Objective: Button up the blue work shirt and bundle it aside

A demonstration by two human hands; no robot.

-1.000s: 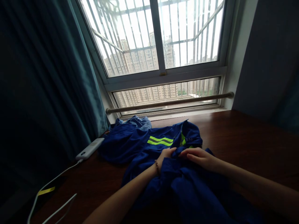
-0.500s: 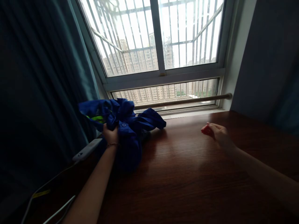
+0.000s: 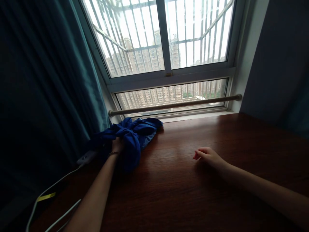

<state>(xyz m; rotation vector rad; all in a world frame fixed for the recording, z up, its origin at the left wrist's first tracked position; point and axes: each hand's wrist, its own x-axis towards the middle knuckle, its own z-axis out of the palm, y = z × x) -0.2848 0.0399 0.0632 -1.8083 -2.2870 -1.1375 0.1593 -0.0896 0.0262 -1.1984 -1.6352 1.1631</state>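
A crumpled blue work garment [image 3: 134, 133] lies bunched at the back left of the dark wooden table [image 3: 183, 183], close to the window. My left hand [image 3: 117, 145], with a bracelet at the wrist, is buried in the cloth and grips it. My right hand [image 3: 208, 155] rests low over the bare wood to the right, apart from the garment, fingers loosely curled with nothing in them.
A white power bank [image 3: 86, 157] with a white cable [image 3: 45, 196] lies left of the garment, partly covered by it. A teal curtain [image 3: 45, 83] hangs on the left. A barred window [image 3: 166, 48] and a horizontal rail [image 3: 173, 104] run behind the table.
My left hand carried the garment from in front of me to the back left and lowered it onto the table. My right hand let go and dropped toward the wood.
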